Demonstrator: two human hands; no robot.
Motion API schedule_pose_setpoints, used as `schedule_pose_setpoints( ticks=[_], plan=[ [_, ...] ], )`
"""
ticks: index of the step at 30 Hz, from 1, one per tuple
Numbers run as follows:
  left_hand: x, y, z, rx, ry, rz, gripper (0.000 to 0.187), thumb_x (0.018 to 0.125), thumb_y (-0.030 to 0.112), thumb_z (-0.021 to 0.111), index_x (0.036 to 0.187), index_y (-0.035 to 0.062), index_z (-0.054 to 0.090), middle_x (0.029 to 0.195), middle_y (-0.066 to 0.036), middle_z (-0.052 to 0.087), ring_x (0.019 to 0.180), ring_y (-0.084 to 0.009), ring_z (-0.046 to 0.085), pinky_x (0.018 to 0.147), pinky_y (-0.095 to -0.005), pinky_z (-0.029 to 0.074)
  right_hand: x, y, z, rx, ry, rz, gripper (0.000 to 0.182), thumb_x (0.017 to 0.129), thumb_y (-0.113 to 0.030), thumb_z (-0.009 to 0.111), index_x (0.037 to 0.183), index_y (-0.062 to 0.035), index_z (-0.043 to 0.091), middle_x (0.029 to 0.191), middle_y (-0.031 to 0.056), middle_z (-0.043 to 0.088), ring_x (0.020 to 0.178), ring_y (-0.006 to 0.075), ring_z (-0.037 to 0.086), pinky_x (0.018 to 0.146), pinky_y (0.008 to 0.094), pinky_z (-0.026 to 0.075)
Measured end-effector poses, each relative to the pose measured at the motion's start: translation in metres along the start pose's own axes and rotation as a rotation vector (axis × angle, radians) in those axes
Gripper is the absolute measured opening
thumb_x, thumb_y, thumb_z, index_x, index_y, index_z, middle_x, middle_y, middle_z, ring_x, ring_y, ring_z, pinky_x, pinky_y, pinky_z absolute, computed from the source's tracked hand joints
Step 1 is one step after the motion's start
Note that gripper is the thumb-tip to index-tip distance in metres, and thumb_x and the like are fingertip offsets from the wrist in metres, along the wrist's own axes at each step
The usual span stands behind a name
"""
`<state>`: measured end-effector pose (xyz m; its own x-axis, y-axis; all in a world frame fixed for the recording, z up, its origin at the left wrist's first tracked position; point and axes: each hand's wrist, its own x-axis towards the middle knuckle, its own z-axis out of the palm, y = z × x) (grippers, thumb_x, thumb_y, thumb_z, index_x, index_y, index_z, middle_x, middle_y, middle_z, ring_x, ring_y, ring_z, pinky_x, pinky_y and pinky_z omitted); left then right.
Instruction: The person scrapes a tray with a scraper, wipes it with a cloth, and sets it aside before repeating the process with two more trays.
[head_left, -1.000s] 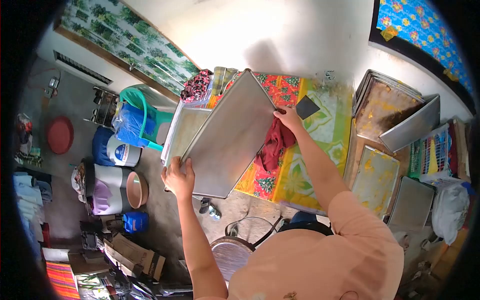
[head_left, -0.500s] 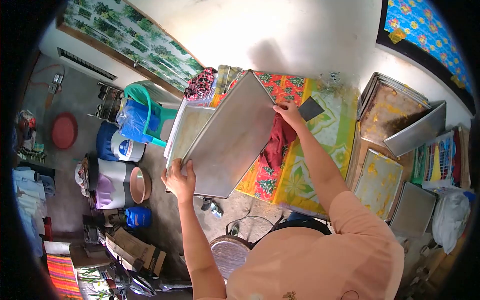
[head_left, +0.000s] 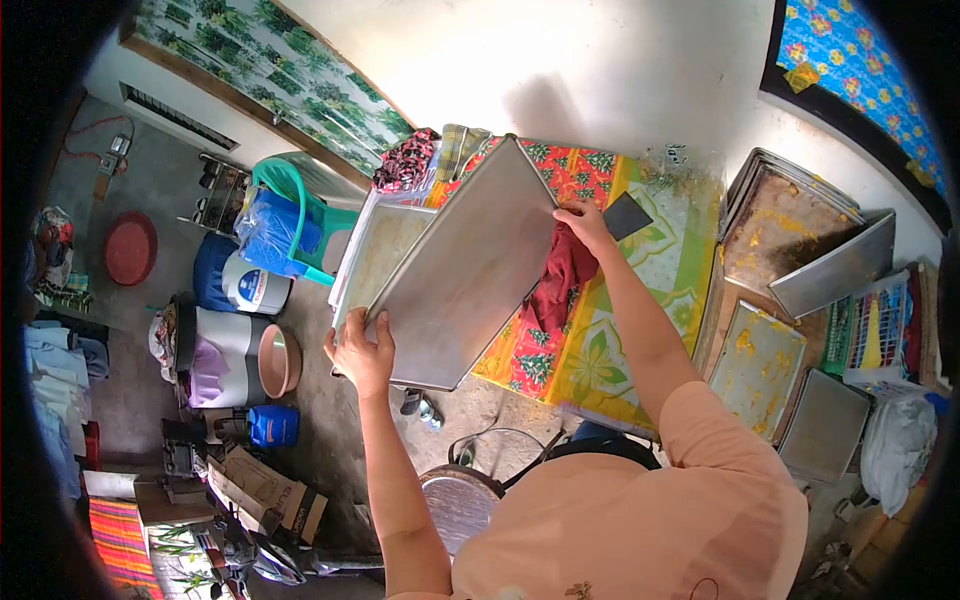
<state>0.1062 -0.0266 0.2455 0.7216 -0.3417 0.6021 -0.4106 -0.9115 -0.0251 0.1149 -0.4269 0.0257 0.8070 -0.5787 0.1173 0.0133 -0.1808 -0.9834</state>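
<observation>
A large metal baking tray (head_left: 460,270) is tilted up in front of me, over the table. My left hand (head_left: 362,352) grips its near-left edge, thumb on the face and fingers round the rim. At the far-right edge, my right hand (head_left: 588,224) pinches the rim between thumb and fingers. A dark red cloth (head_left: 562,280) shows just below my right hand, overlapping the tray's right edge. Another tray (head_left: 388,245) lies on the table to the left, partly hidden behind the held one. A small dark square piece (head_left: 628,215) lies beyond my right wrist.
A flowered tablecloth (head_left: 625,345) covers the table. To the right are stained trays (head_left: 790,225) leaning by the wall, a yellow-spotted tray (head_left: 755,365) and a plastic basket (head_left: 880,330). A green chair (head_left: 318,235) stands left, and a round stool (head_left: 455,505) is close beside me.
The view has shifted slightly. Both hands keep their hold on the tray, which stays at nearly the same tilt.
</observation>
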Motion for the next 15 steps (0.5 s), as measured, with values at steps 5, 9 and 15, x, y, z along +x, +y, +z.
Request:
schedule_pose_setpoints(
  ticks=[5,9,15],
  plan=[
    [0.0002,0.0001,0.0008,-0.001,-0.002,-0.009,0.023,0.082,0.032,0.067,0.092,0.0126,0.062,0.081,-0.003,0.067,0.081,-0.0228,0.065,0.097,-0.0422,0.036,-0.0009,-0.0039,-0.0012,0.016,-0.003,0.031,0.048,0.074,-0.042,0.072,0.097,-0.0001,0.071,0.106,0.0194,0.063,0.109,0.0303,0.055,0.096,0.0368,0.042],
    [-0.0004,0.0022,-0.0003,-0.010,0.004,-0.011,0.022,0.081,0.031,0.067,0.093,0.0126,0.061,0.082,-0.003,0.068,0.081,-0.0228,0.065,0.097,-0.0421,0.036,0.0010,0.0014,-0.0010,0.038,-0.014,0.044,0.044,0.074,-0.037,0.074,0.098,-0.0004,0.072,0.109,0.0162,0.061,0.107,0.0274,0.056,0.094,0.0348,0.042],
    [-0.0012,0.0011,-0.0004,-0.010,-0.007,-0.015,0.028,0.083,0.034,0.067,0.096,0.0104,0.061,0.087,-0.007,0.070,0.083,-0.0255,0.066,0.096,-0.0426,0.037,0.0014,0.0020,0.0022,0.078,0.014,0.100,0.041,0.074,-0.036,0.075,0.096,-0.0003,0.072,0.106,0.0137,0.060,0.104,0.0254,0.057,0.093,0.0335,0.042]
  ],
)
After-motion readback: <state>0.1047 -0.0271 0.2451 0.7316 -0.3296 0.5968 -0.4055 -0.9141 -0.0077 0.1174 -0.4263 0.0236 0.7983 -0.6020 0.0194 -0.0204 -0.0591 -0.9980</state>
